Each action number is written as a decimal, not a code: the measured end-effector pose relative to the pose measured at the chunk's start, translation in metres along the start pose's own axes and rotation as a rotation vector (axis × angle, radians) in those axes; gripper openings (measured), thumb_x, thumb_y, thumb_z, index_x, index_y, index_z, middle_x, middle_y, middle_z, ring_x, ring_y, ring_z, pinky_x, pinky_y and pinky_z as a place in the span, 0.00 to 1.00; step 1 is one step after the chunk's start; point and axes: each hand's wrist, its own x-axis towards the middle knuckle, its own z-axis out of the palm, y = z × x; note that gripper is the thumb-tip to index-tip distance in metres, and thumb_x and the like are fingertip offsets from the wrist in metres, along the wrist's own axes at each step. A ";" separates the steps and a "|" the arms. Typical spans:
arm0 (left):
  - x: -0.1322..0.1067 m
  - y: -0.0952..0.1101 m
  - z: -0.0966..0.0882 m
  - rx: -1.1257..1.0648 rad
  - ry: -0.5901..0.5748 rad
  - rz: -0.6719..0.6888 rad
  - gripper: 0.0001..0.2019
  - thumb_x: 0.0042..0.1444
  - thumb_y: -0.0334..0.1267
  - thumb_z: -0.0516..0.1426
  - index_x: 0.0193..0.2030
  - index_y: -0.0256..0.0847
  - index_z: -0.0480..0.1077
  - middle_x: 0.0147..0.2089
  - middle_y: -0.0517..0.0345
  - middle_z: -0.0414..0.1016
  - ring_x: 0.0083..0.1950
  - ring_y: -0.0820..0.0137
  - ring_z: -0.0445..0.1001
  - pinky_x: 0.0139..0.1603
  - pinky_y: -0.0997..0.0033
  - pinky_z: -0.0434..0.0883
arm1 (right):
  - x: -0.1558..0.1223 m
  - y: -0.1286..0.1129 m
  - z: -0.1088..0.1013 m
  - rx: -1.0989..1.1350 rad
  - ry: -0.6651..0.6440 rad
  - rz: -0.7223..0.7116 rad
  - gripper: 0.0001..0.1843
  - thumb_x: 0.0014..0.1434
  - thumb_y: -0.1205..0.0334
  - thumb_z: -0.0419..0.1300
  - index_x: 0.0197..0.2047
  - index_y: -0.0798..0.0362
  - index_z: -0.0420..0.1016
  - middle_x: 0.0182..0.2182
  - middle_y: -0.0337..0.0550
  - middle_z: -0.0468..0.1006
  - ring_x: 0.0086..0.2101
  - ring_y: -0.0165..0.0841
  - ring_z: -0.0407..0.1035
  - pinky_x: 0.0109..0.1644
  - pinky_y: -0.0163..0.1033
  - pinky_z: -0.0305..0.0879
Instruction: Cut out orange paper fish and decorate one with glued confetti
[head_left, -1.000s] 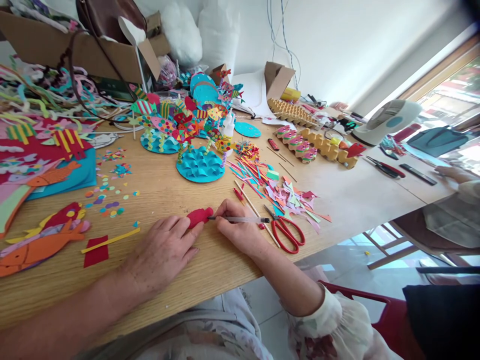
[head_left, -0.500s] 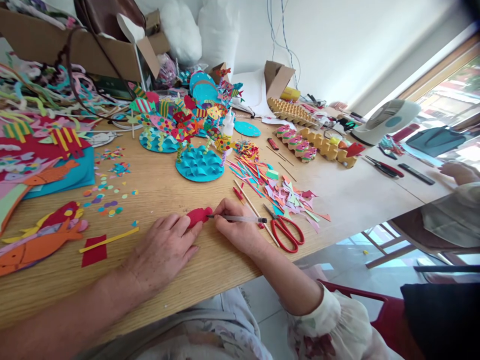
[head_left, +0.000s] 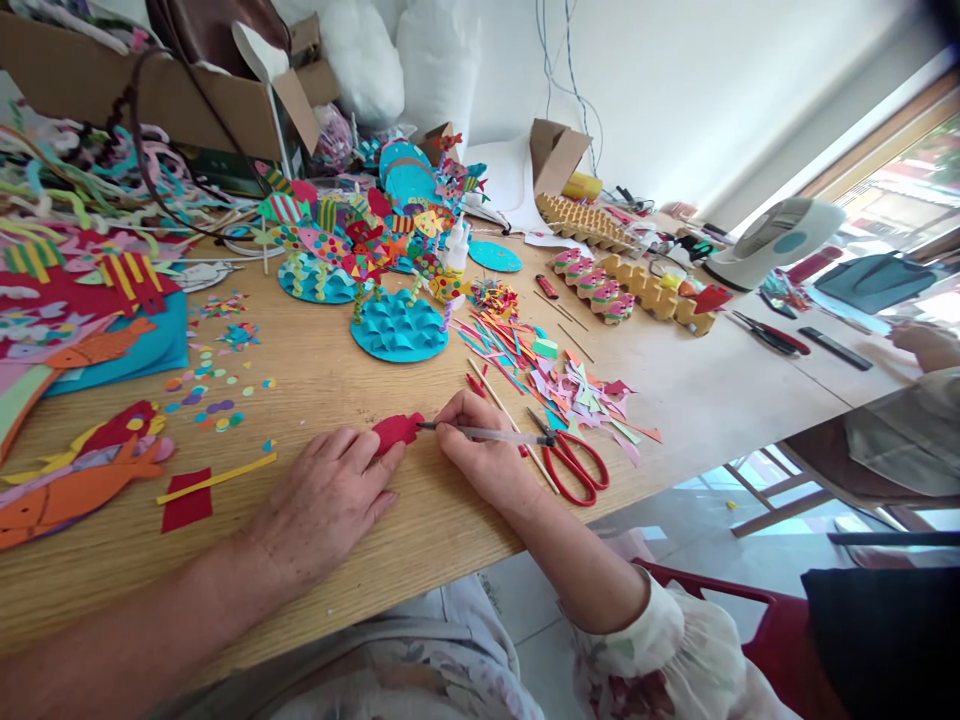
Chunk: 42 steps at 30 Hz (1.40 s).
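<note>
A small red paper cutout (head_left: 393, 433), shaped like a fish, lies at the table's near middle. My left hand (head_left: 322, 485) holds its left end, thumb below and fingers on top, hiding part of it. In my right hand (head_left: 476, 450) a pen (head_left: 504, 436) with a clear barrel is pinched, its dark tip at the cutout's right end. Just beyond that hand lie a wooden stick (head_left: 487, 385) and scissors (head_left: 574, 468) with red handles. To the left of my left hand, a yellow strip (head_left: 240, 472) crosses a red paper square (head_left: 187, 512).
Coloured paper scraps (head_left: 581, 385) lie right of centre. Turquoise bases (head_left: 401, 345) with paper fish stand farther back. Paper fish (head_left: 67, 495) and round dots (head_left: 217, 400) lie left. Egg-carton strips (head_left: 652, 290) and pliers (head_left: 772, 335) are right; another person's hand (head_left: 926, 345) is at the far right.
My right hand and the pen have shifted slightly right, and the pen lies a little flatter. My left hand and the red cutout have stayed nearly still.
</note>
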 end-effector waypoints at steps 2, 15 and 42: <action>0.000 0.000 0.000 -0.009 -0.002 -0.008 0.18 0.55 0.34 0.56 0.53 0.38 0.68 0.38 0.51 0.69 0.42 0.59 0.65 0.41 0.59 0.67 | -0.001 -0.002 0.001 0.021 -0.026 0.013 0.03 0.47 0.69 0.52 0.25 0.52 0.62 0.18 0.31 0.63 0.20 0.26 0.56 0.22 0.31 0.52; -0.010 -0.004 0.002 -0.107 0.070 0.026 0.14 0.53 0.31 0.56 0.47 0.32 0.70 0.41 0.48 0.71 0.43 0.59 0.68 0.43 0.58 0.71 | 0.007 -0.016 0.004 0.143 -0.142 0.157 0.03 0.47 0.68 0.54 0.24 0.52 0.64 0.18 0.32 0.66 0.20 0.26 0.58 0.22 0.31 0.52; -0.007 -0.003 0.003 -0.102 0.103 0.018 0.15 0.50 0.30 0.58 0.46 0.31 0.71 0.41 0.48 0.72 0.43 0.59 0.69 0.42 0.57 0.72 | -0.001 -0.007 0.014 -0.050 -0.135 0.008 0.04 0.48 0.70 0.52 0.26 0.52 0.62 0.20 0.33 0.65 0.20 0.25 0.58 0.23 0.30 0.53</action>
